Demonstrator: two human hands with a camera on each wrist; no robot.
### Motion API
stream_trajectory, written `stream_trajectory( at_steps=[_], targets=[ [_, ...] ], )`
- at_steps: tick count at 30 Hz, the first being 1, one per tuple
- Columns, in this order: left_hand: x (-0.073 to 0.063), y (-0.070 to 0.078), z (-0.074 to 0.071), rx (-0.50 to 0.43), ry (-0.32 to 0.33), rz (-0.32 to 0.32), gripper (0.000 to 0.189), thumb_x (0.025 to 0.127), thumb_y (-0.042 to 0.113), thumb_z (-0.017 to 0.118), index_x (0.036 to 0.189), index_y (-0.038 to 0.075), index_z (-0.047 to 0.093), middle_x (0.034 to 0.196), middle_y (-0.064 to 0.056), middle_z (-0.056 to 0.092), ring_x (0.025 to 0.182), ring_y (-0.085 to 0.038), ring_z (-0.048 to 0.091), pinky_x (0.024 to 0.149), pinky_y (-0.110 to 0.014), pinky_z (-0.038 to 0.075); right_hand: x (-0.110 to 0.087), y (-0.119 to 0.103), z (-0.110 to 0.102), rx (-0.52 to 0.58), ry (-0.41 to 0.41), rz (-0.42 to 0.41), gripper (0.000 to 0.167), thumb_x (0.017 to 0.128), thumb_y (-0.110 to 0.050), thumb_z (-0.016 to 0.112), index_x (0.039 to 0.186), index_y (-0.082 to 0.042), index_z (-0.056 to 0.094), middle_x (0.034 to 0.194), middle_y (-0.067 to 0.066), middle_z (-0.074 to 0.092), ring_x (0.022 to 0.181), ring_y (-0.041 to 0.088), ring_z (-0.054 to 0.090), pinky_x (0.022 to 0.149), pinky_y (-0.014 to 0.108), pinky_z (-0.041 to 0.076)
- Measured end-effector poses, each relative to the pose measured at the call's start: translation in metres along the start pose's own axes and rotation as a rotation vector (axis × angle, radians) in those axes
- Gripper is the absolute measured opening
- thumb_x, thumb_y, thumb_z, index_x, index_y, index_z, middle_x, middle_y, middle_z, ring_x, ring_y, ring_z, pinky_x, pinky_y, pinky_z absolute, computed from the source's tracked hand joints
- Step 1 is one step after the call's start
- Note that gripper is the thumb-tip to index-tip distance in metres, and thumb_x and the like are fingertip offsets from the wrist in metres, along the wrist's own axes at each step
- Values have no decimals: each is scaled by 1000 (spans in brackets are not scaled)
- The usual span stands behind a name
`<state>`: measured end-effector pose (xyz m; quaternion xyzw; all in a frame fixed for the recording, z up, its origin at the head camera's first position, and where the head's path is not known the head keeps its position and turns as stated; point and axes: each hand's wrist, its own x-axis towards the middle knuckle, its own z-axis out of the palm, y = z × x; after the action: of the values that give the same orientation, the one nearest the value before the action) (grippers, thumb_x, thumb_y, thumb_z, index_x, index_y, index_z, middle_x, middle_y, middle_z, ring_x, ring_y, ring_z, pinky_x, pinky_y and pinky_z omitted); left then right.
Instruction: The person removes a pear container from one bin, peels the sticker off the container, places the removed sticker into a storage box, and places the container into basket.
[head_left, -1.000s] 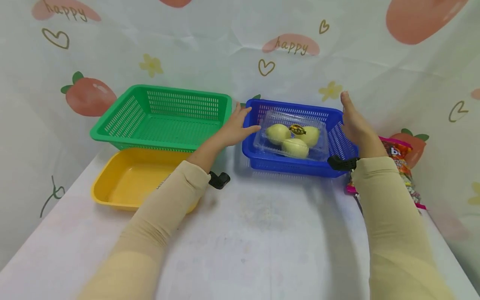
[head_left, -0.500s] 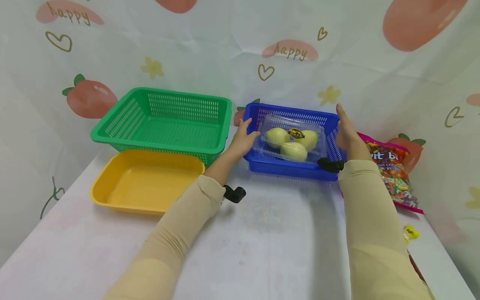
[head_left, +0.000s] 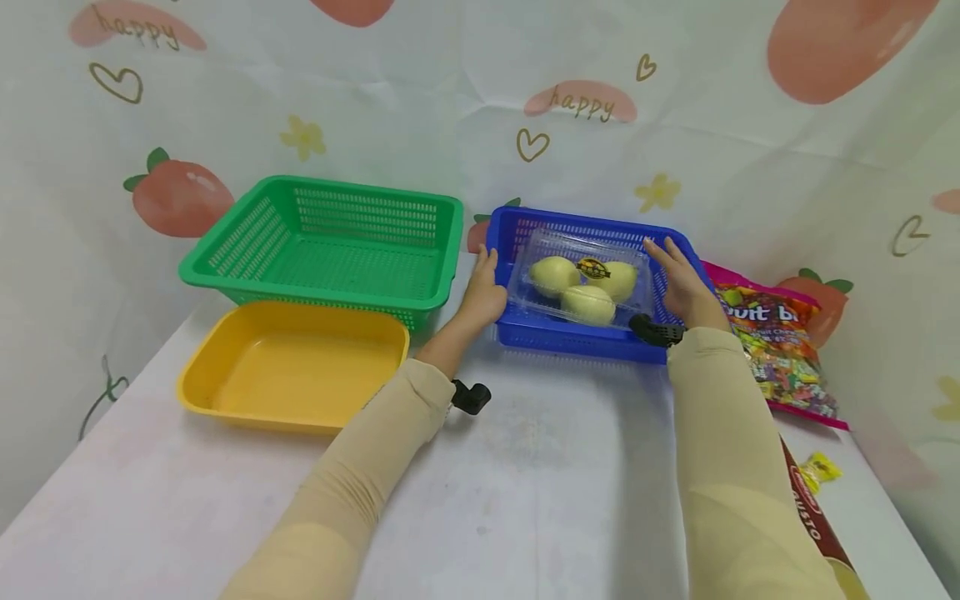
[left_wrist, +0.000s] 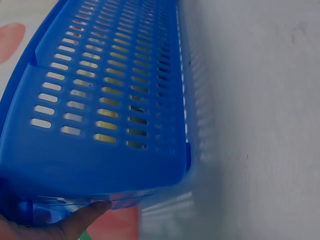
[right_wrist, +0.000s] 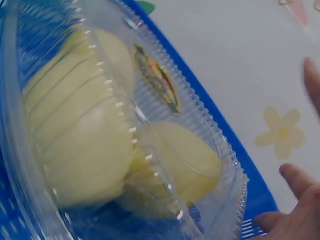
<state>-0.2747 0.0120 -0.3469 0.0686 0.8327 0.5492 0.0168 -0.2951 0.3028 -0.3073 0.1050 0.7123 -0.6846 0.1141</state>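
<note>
A blue slotted basket [head_left: 581,340] stands on the table. Inside it lies a clear plastic clamshell box [head_left: 525,292] with a dark gold-printed label, holding three pale yellow-green round fruits [head_left: 588,305]. My left hand [head_left: 482,293] is against the basket's left end, fingers pointing up along the outside; the left wrist view has one finger [left_wrist: 87,217] right at the end wall. My right hand [head_left: 686,287] reaches over the basket's right end with spread fingers near the box. From the right wrist, its fingers [right_wrist: 297,182] show close by the blue rim, holding nothing.
A green slotted basket [head_left: 450,275] stands at the back left, with a yellow tub [head_left: 300,421] in front of it. On the right are a bag of fruit chews [head_left: 783,342], a small yellow-wrapped sweet [head_left: 821,468] and a dark red package [head_left: 813,521], partly behind the right sleeve.
My left hand has come up against the basket's left end, its thumb drawn in. The right hand has moved left and lower over the right end, uncovering more of the bag and the red package.
</note>
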Motion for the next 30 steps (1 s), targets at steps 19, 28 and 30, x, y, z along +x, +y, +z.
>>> stream_trajectory(
  at_steps=[19,28,30],
  targets=[
    [2,-1,-1,50,-44,20,69,84,-10,32,148,1,8,158,-9,-6,146,-23,-2,119,-33,8,7,15,-4,-126,-140,155,95,91,-23,58,141,-45,-19,143,-8,-45,133,23,-37,111,54,-19],
    [1,0,-1,34,-50,12,69,85,-10,31,149,3,6,158,-8,-8,146,-24,-3,119,-35,8,12,20,-8,-287,-307,147,102,94,-22,53,129,-46,-40,136,1,-52,139,42,-17,115,51,18],
    [0,0,-1,28,-48,5,69,85,-10,31,149,3,7,158,-8,-8,146,-23,-3,119,-35,8,12,20,-9,-311,-316,152,101,94,-24,53,129,-46,-40,137,3,-51,140,42,-9,90,28,46]
  ],
)
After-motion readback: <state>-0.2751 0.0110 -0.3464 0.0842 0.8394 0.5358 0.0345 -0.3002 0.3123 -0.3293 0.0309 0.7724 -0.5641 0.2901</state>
